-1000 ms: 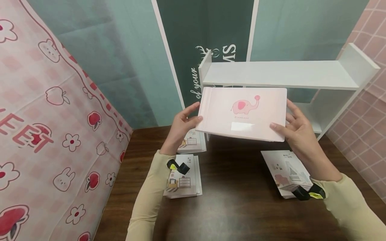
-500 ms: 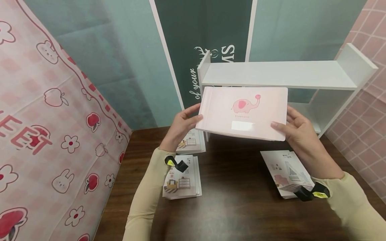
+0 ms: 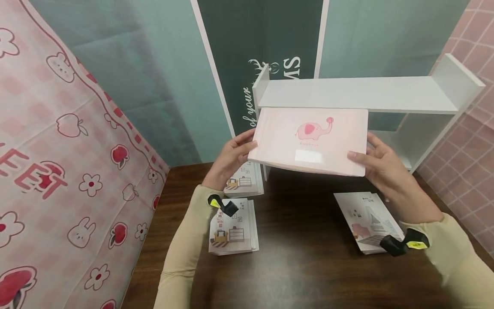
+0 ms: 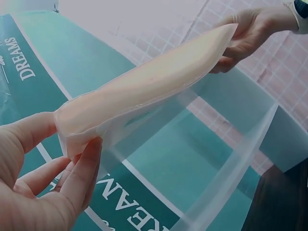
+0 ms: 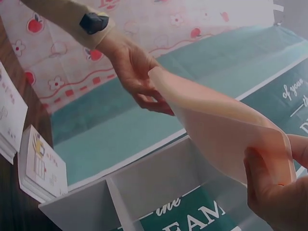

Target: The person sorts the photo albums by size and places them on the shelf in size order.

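A pale pink, landscape-shaped booklet (image 3: 281,133) with a pink elephant on its cover is held up in front of the white shelf. My left hand (image 3: 230,159) pinches its left edge, thumb on the cover and fingers beneath. At the opposite edge my right hand (image 3: 390,171) grips it the same way, thumb lying on the cover's lower right. Both wrist views show the booklet (image 4: 154,79) bowed along its length between the hands. Seen from the right wrist, its underside (image 5: 216,139) is pink and the fingers press against it.
The white shelf (image 3: 359,94) stands behind the booklet against the green cloth backdrop. Two stacks of illustrated booklets, a near one (image 3: 231,229) and a far one (image 3: 247,180), lie on the left of the brown table (image 3: 297,257). Another illustrated booklet (image 3: 368,221) lies below my right hand.
The pink booklet has risen slightly, and the light reflection on its cover has shifted a little. Both hands keep their grip on its edges.
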Motion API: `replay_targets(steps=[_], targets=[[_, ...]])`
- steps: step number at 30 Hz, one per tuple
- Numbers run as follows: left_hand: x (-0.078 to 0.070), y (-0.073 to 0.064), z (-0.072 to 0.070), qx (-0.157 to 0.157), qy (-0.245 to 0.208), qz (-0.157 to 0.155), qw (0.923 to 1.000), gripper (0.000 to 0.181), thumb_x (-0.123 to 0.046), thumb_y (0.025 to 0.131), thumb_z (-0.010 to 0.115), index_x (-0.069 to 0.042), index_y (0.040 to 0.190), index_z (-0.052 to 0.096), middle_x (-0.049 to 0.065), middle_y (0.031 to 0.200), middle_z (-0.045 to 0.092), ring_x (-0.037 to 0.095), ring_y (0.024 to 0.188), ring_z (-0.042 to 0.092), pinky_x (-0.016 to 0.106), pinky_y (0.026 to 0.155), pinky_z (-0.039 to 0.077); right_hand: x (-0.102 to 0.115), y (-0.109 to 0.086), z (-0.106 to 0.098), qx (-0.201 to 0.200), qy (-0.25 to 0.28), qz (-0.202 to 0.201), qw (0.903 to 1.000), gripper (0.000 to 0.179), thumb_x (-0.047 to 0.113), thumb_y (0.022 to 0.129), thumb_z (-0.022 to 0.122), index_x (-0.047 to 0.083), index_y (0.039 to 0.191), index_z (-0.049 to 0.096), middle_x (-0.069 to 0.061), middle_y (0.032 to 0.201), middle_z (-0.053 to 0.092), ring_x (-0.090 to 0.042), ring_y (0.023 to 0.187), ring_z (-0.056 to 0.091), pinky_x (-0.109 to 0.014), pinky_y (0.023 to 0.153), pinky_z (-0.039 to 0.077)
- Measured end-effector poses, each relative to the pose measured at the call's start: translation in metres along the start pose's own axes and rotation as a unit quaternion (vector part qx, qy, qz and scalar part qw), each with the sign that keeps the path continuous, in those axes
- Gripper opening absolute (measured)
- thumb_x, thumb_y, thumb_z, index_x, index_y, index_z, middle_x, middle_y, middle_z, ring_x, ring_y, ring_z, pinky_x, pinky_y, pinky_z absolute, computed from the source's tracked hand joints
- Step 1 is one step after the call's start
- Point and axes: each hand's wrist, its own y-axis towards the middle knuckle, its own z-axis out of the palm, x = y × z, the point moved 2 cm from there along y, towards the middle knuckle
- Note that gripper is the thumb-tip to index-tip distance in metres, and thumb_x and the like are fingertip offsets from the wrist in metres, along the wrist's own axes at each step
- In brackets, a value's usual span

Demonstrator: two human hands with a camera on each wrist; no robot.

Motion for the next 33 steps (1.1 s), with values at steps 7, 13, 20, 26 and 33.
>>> replay_targets(steps=[7,13,20,26,33], targets=[[-0.007,0.004,0.000,0.003,-0.017,-0.017,0.9997,0.044,-0.004,0.091,0.054,-0.008,0.135,0.048,0.013,0.133,0.051,0.018,0.101,0.059,0.025,0.080,0.053,0.004,0.003,0.001,-0.002,0.016,0.012,0.9998,0.060,-0.018,0.088,0.042,0.010,0.138,0.025,-0.007,0.113,0.063,-0.018,0.096,0.065,-0.032,0.072,0.056],[-0.014,0.008,0.001,0.004,-0.026,-0.021,0.9994,0.044,-0.002,0.091,0.053,-0.005,0.135,0.046,0.014,0.131,0.051,0.017,0.098,0.060,0.024,0.079,0.053,0.009,0.008,0.001,-0.017,0.008,0.015,0.9997,0.060,-0.017,0.088,0.044,0.010,0.137,0.023,-0.007,0.110,0.062,-0.017,0.093,0.065,-0.030,0.071,0.056],[-0.018,0.011,0.001,-0.008,-0.026,-0.028,0.9992,0.044,-0.003,0.090,0.055,-0.006,0.134,0.049,0.013,0.132,0.052,0.017,0.095,0.062,0.024,0.078,0.053,0.011,0.012,0.001,-0.027,0.029,0.012,0.9991,0.063,-0.018,0.086,0.045,0.009,0.138,0.022,-0.008,0.114,0.060,-0.018,0.095,0.065,-0.030,0.074,0.055],[-0.024,0.013,0.004,-0.015,-0.032,-0.023,0.9991,0.043,-0.004,0.090,0.056,-0.004,0.133,0.050,0.013,0.127,0.055,0.016,0.090,0.063,0.024,0.073,0.054,0.013,0.013,0.001,-0.010,0.054,0.003,0.9985,0.059,-0.019,0.087,0.041,0.009,0.136,0.024,-0.009,0.112,0.061,-0.020,0.094,0.066,-0.030,0.073,0.055],[-0.035,0.013,0.008,-0.003,-0.036,-0.009,0.9993,0.043,-0.004,0.091,0.055,-0.004,0.133,0.050,0.014,0.130,0.052,0.016,0.091,0.064,0.024,0.074,0.054,0.018,0.014,0.004,-0.006,0.052,-0.009,0.9986,0.060,-0.019,0.087,0.041,0.009,0.137,0.023,-0.010,0.114,0.059,-0.020,0.096,0.065,-0.031,0.074,0.055]])
